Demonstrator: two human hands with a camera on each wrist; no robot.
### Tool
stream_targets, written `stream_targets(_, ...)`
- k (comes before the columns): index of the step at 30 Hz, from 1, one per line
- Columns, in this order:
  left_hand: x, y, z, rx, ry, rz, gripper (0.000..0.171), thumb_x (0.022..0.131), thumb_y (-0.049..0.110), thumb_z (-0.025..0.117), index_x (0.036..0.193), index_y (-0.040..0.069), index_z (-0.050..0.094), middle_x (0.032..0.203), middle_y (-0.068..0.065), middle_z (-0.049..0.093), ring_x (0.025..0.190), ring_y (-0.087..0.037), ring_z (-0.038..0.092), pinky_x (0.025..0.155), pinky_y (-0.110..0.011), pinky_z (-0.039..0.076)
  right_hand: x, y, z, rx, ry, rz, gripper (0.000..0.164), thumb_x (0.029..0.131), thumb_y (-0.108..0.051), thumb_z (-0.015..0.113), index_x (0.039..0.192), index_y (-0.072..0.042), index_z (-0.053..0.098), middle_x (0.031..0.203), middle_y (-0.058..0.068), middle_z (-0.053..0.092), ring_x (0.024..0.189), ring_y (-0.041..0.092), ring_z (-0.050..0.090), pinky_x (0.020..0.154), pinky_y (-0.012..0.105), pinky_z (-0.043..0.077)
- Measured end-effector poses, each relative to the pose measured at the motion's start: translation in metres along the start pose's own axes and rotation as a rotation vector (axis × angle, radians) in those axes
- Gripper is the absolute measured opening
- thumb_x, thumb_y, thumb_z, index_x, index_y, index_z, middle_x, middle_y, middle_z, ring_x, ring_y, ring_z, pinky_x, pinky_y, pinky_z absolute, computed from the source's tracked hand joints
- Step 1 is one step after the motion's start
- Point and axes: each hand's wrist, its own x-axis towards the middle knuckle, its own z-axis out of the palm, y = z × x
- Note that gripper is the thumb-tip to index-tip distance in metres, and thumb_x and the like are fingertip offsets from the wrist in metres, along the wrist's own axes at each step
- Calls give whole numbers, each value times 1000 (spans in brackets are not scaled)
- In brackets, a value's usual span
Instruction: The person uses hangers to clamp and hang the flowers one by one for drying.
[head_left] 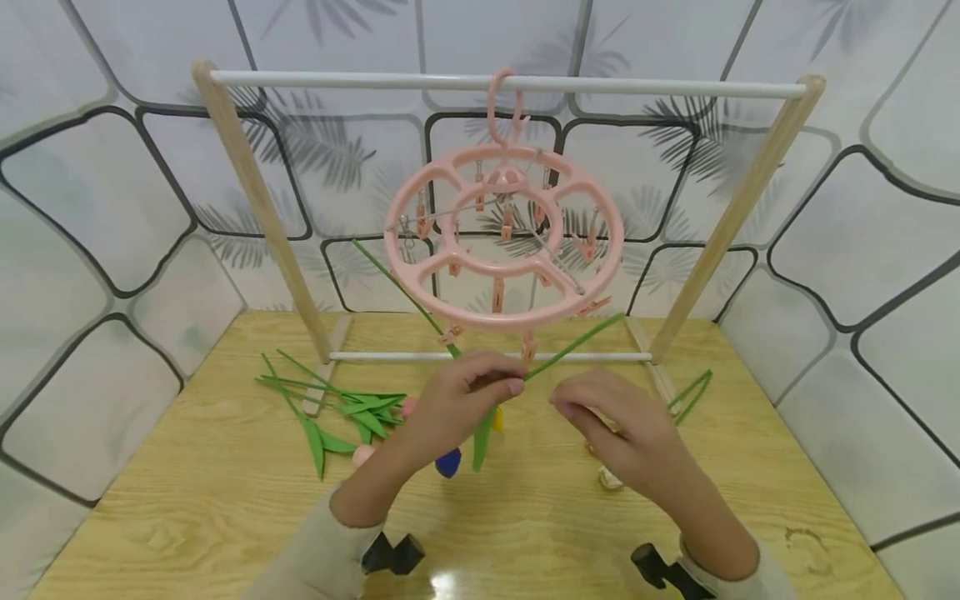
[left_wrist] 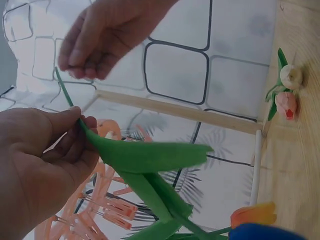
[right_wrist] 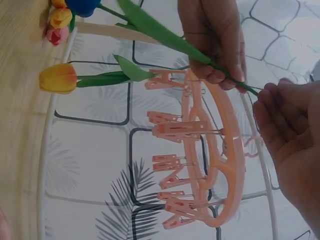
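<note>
My left hand [head_left: 457, 408] pinches the green stem [head_left: 576, 344] of an artificial tulip between thumb and fingers. Its blue flower head [head_left: 447, 462] hangs below, with a long green leaf [left_wrist: 155, 156] beside the stem. My right hand [head_left: 630, 433] is just right of the left, its fingers loosely bent and holding nothing; the stem's free end lies close to its fingertips in the right wrist view. Above both hands hangs a round pink clip hanger [head_left: 504, 318] with several clothespins [right_wrist: 180, 130]. A yellow-orange tulip [right_wrist: 58, 78] dangles head down at one of its clips.
A rack with wooden posts [head_left: 262, 200] and a white top bar [head_left: 337, 81] carries the hanger. Several tulips with green leaves [head_left: 311, 433] lie on the wooden table [head_left: 172, 517] at left. A white tulip [left_wrist: 291, 76] and a pink tulip [left_wrist: 286, 105] lie at right.
</note>
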Motion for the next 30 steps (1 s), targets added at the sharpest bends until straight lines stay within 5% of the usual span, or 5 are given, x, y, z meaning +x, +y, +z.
stream_targets(4,-2,1,-5,-168,11,-35,21,100,20,66,119,13,71,109,-7,69,95,-16,68,81,-30,58,-7,5,10,-13,-30,234,19,95,0,67,110,-9,73,105,4,73,97,13,69,86,17,54)
stream_targets(11,-3,6,-6,-318,18,-51,19,100,15,65,115,4,66,101,-6,71,92,-18,69,88,-34,59,-12,4,29,210,-95,544,20,99,-1,61,116,-6,72,113,6,74,103,10,70,88,27,59)
stream_targets(20,-1,7,-6,-365,-15,-61,15,101,12,62,114,4,63,105,-12,72,99,-21,70,94,-36,57,-12,-2,34,331,-58,714,21,99,-9,64,117,-1,71,121,11,72,110,9,69,91,28,58)
stream_targets(30,-1,1,-5,-406,-47,-19,14,101,7,60,114,1,60,107,-12,71,97,-18,69,80,-26,56,-11,-1,36,303,-47,712,16,98,-8,65,112,-4,72,116,9,73,104,11,70,87,28,59)
